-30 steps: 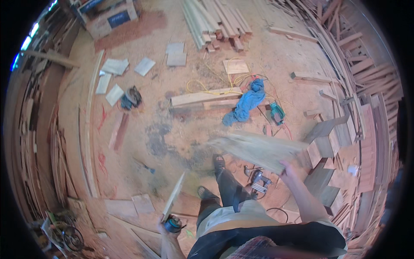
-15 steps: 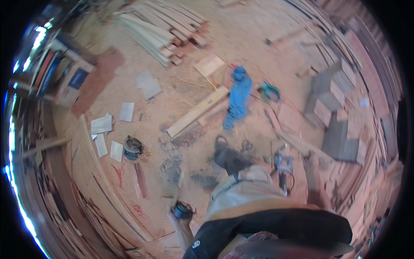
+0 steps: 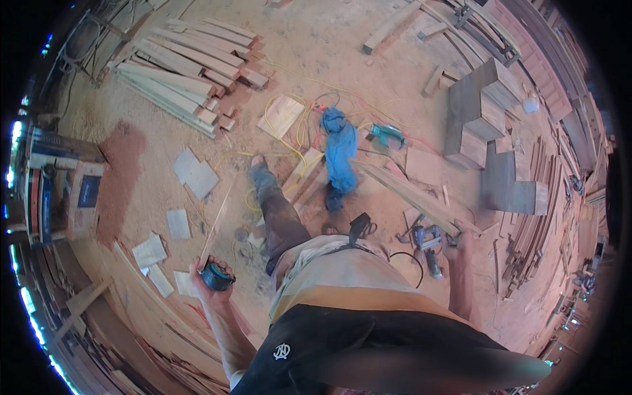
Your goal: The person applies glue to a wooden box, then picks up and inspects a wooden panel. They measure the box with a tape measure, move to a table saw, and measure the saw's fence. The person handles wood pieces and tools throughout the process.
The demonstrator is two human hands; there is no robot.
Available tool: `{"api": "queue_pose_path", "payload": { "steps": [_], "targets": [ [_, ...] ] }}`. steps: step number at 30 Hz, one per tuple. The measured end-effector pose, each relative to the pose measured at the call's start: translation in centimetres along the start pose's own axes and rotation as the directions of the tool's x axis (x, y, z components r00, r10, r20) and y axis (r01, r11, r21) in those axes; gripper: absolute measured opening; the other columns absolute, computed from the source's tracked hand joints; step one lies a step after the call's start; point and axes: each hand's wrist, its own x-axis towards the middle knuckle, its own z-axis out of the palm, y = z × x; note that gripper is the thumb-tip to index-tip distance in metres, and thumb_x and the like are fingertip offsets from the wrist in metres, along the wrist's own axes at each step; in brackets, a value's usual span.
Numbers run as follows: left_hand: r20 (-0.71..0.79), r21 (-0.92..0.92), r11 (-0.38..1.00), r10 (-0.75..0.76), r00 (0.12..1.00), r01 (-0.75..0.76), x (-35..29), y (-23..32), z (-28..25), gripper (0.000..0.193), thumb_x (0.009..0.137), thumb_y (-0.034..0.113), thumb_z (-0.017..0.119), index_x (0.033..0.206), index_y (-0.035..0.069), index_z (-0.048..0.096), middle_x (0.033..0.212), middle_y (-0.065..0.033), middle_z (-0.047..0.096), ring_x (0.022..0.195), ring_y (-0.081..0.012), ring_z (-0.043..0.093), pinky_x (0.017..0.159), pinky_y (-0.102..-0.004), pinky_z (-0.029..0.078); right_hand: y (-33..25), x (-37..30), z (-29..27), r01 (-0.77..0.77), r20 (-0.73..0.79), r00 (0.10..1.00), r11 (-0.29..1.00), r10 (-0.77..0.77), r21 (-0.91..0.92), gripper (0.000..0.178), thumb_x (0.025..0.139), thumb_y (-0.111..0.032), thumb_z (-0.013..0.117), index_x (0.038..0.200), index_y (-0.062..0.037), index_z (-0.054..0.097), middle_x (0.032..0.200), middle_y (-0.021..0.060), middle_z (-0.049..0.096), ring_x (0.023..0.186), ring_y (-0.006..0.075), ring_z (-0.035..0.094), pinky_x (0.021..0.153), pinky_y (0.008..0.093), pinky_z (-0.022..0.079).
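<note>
My left hand (image 3: pixel 208 287), low at the left, has its fingers wrapped round a round teal-and-black tool (image 3: pixel 218 276) that looks like a tape measure. A long thin pale strip (image 3: pixel 218 224) runs up and forward from beside my thumb; whether it belongs to that tool I cannot tell. My right hand (image 3: pixel 461 243) is closed on the near end of a long wooden board (image 3: pixel 408 197). The board slants away to the far left, toward a blue cloth (image 3: pixel 340 153). A blue-and-grey power tool (image 3: pixel 426 237) lies on the floor beside my right hand.
Timber beams (image 3: pixel 191 62) lie stacked at the far left, near a wooden sheet (image 3: pixel 282 116) and a yellow cord (image 3: pixel 301 131). A teal power tool (image 3: pixel 387 135) rests right of the cloth. Grey blocks (image 3: pixel 484 112) stand at the right. Pale sheets (image 3: pixel 150 250) lie at the left.
My view has shifted, and one leg now reaches forward on the left. My left hand has moved left and up in view with the round tool. The circular saw on the floor no longer shows.
</note>
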Motion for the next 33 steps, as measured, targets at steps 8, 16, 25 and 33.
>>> {"api": "queue_pose_path", "payload": {
  "steps": [8, 16, 25, 33],
  "targets": [
    [0.056, 0.093, 0.955, -0.289, 0.956, 0.283, 26.2, 11.7, 18.9, 0.039, 0.094, 0.043, 0.059, 0.091, 0.004, 0.065, 0.081, -0.0127, 0.067, 0.071, -0.0289, 0.066, 0.061, -0.0438, 0.054, 4.7, 2.3, 25.2, -0.016, 0.021, 1.0, 1.0, 0.017, -0.013, 0.018, 0.093, -0.017, 0.065, 0.11, -0.0081, 0.064, 0.094, 0.0048, 0.072, 0.086, 0.021, 0.071, 0.073, 0.0331, 0.06],
    [0.218, 0.205, 0.874, -0.48, 0.85, 0.44, 44.1, 19.4, 42.6, 0.04, 0.094, 0.045, 0.06, 0.093, 0.005, 0.067, 0.081, -0.0128, 0.069, 0.069, -0.03, 0.068, 0.061, -0.0445, 0.056, 3.1, 5.5, 44.4, 0.093, -0.008, 0.996, 0.982, -0.093, 0.162, 0.025, 0.096, -0.016, 0.062, 0.115, 0.0002, 0.06, 0.106, 0.0126, 0.071, 0.091, 0.0244, 0.072, 0.079, 0.0328, 0.063],
    [0.307, 0.205, 0.904, -0.422, 0.853, 0.374, 66.6, 21.5, 65.7, 0.042, 0.093, 0.039, 0.062, 0.112, 0.002, 0.062, 0.085, -0.0137, 0.069, 0.072, -0.0267, 0.068, 0.061, -0.0431, 0.056, -1.4, 23.3, 66.1, 0.134, -0.051, 0.99, 0.987, -0.13, 0.087, 0.03, 0.093, -0.015, 0.063, 0.118, 0.0014, 0.06, 0.114, 0.0145, 0.07, 0.097, 0.026, 0.073, 0.079, 0.0348, 0.064],
    [0.302, 0.002, 0.941, -0.323, 0.897, 0.338, 79.7, 26.1, 83.4, 0.045, 0.094, 0.041, 0.059, 0.107, -0.002, 0.063, 0.085, -0.0189, 0.069, 0.074, -0.0329, 0.067, 0.064, -0.0451, 0.056, -10.2, 37.6, 92.2, 0.007, 0.034, 0.999, 0.994, -0.003, -0.107, 0.027, 0.092, -0.013, 0.063, 0.117, -0.0037, 0.06, 0.109, 0.01, 0.071, 0.094, 0.0237, 0.072, 0.073, 0.0351, 0.062]
  ]
}}
